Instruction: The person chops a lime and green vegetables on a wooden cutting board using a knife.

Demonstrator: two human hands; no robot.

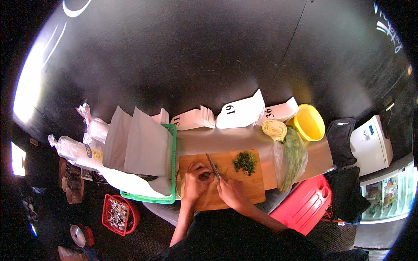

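Observation:
A wooden cutting board (228,195) lies before me on a steel table (222,140). My right hand (231,191) grips a kitchen knife (211,163), its blade pointing away from me and to the left. Beside the blade, my left hand (196,182) is curled around a small dark green bunch of herbs (204,176), mostly hidden by the fingers. A few green bits lie near the knife. Toward the board's far right sits a pile of chopped green herbs (245,162).
A green plastic basket (174,156) with grey paper bags (146,143) stands left. Numbered white stands (240,114) line the wall. Rightward are a cut cabbage (274,130), bagged leafy greens (292,160), a yellow bowl (310,122) and a red plastic stool (303,204). A red cutlery basket (132,218) is lower left.

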